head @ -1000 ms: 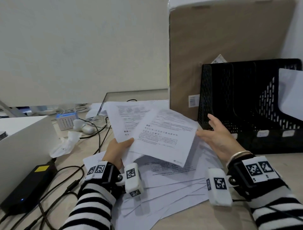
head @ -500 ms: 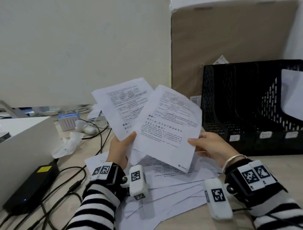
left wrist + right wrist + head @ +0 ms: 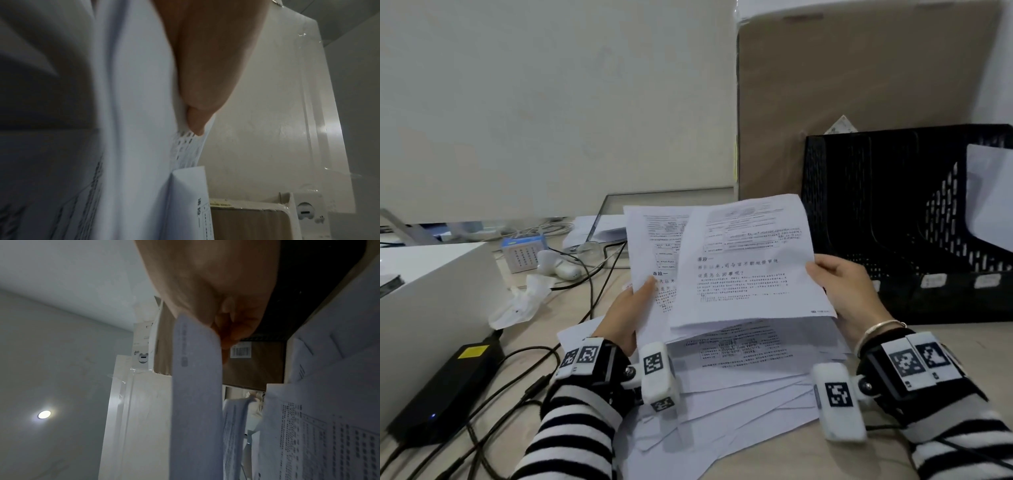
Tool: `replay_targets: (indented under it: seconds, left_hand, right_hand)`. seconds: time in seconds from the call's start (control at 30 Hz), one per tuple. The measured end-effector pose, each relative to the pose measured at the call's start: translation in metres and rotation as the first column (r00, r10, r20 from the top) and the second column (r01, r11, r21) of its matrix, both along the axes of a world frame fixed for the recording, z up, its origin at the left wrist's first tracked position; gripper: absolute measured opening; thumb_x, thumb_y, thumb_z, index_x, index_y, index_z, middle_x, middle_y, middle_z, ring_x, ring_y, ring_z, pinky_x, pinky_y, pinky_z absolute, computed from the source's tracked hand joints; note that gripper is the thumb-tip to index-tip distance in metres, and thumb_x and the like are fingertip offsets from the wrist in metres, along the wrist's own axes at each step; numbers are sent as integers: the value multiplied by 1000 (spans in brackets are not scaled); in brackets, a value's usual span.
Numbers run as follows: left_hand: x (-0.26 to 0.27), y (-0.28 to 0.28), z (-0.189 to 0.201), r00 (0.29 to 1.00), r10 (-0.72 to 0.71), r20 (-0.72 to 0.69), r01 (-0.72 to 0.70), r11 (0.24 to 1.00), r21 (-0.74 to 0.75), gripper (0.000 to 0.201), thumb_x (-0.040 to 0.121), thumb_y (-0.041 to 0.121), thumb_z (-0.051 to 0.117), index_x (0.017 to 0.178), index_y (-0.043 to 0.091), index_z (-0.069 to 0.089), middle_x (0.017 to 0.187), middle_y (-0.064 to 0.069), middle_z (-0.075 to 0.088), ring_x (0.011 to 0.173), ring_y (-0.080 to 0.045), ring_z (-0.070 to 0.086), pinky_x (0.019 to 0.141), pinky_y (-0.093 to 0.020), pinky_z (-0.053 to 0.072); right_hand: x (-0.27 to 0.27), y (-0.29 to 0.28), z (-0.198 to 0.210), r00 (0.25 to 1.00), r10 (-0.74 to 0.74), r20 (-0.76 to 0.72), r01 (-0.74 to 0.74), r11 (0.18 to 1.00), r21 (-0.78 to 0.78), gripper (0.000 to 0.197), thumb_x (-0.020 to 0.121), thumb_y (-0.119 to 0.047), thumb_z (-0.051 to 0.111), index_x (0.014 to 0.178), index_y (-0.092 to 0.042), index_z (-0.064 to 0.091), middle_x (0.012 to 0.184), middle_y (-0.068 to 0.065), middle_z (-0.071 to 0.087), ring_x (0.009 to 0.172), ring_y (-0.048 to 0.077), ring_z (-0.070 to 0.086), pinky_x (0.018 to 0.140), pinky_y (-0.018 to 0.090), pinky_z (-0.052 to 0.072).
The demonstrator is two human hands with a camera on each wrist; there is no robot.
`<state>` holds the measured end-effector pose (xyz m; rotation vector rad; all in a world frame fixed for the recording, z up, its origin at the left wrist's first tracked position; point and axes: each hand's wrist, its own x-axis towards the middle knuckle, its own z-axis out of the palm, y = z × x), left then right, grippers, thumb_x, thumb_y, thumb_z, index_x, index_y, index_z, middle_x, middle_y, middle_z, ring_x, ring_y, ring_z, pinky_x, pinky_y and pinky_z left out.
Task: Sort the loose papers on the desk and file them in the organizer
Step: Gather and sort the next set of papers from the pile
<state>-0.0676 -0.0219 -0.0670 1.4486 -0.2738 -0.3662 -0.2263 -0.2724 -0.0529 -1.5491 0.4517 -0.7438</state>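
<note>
My left hand (image 3: 631, 306) pinches a printed sheet (image 3: 654, 246) by its lower left edge, thumb on top. Overlapping it on the right is a second printed sheet (image 3: 746, 260), and my right hand (image 3: 839, 291) grips its right edge. Both sheets are raised above a loose spread of papers (image 3: 739, 383) on the desk. The left wrist view has the thumb (image 3: 205, 91) pressed on the paper (image 3: 133, 113). In the right wrist view, curled fingers (image 3: 230, 321) hold the sheet's edge (image 3: 197, 386). The black mesh organizer (image 3: 893, 212) stands at the right with one white sheet (image 3: 993, 192) in a far slot.
A tall cardboard box (image 3: 859, 96) stands behind the organizer. A white box (image 3: 431, 291) sits at the left, with a black power brick (image 3: 448, 387) and cables (image 3: 517, 404) in front of it. A small blue-topped device (image 3: 522, 251), a white plug and crumpled tissue (image 3: 520, 305) lie farther back.
My right hand took hold of the right sheet's edge. Both sheets rose off the pile, then came down slightly and turned squarer, overlapping more.
</note>
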Motion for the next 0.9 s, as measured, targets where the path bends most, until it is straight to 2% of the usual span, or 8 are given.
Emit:
replay_targets:
  seconds: [0.1, 0.2, 0.3, 0.4, 0.5, 0.63, 0.73, 0.9]
  left_hand:
    - [-4, 0, 4, 995, -84, -51, 89, 992, 92, 37, 100, 46, 42, 112, 17, 60, 98, 0, 74, 90, -19, 72, 78, -31, 57]
    - [-12, -4, 5, 975, -212, -71, 216, 974, 61, 31, 100, 39, 43, 108, 16, 63, 89, 6, 77, 77, -8, 73, 57, -18, 55]
    - [-18, -7, 4, 974, -225, -31, 227, 973, 40, 22, 96, 12, 55, 115, 6, 62, 102, -6, 75, 80, -14, 74, 63, -22, 58]
    - [-15, -8, 0, 986, -165, -13, 165, 986, -3, 24, 93, 4, 57, 117, 3, 61, 99, -6, 76, 83, -18, 74, 67, -26, 59]
    - [-18, -10, 2, 987, -158, -18, 157, 987, -31, 20, 95, 6, 54, 114, 6, 61, 102, -7, 75, 86, -20, 74, 68, -28, 60]
    - [-21, -10, 1, 981, -187, -49, 187, 982, 9, 19, 97, 7, 52, 113, 5, 62, 105, -11, 74, 89, -24, 73, 75, -34, 60]
    - [-12, -6, -1, 998, 4, -60, -3, 1000, 18, 18, 96, 2, 53, 112, 2, 61, 109, -17, 70, 100, -34, 67, 93, -49, 52]
    - [17, 10, -12, 900, 431, -64, -433, 901, -21, 30, 85, 6, 56, 114, 6, 58, 111, -15, 65, 100, -34, 61, 97, -49, 49]
  right_hand:
    - [-2, 5, 2, 998, 55, -43, -56, 998, -15, 21, 95, -8, 54, 95, -14, 74, 98, 10, 74, 94, 29, 69, 88, 46, 54]
    - [-2, 10, 3, 995, 75, -71, -78, 996, -40, 26, 95, -6, 54, 83, -18, 75, 94, 10, 75, 87, 25, 68, 88, 46, 53]
    - [-1, 11, 2, 994, 60, -92, -64, 997, -32, 20, 95, -7, 55, 98, -13, 73, 94, 8, 73, 84, 20, 66, 87, 42, 53]
    - [-2, 9, 0, 984, 64, -169, -70, 997, -26, 34, 95, -14, 56, 129, -7, 57, 95, -5, 65, 83, 8, 60, 74, 23, 49]
    - [0, 12, 0, 948, 192, -252, -197, 980, 4, 25, 97, -8, 51, 117, -9, 65, 105, 9, 70, 86, 15, 63, 77, 25, 48]
    - [2, 17, -1, 916, 308, -258, -321, 947, -11, 30, 96, -1, 47, 110, -22, 64, 100, 4, 72, 87, 16, 64, 77, 25, 51]
    - [4, 15, -1, 953, 237, -189, -236, 971, 27, 28, 94, -8, 54, 118, -22, 57, 105, 2, 70, 90, 16, 65, 73, 25, 50]
    - [9, 14, 6, 980, 90, -180, -80, 995, 64, 20, 91, -7, 57, 108, -12, 65, 98, 4, 73, 81, 10, 65, 71, 23, 46]
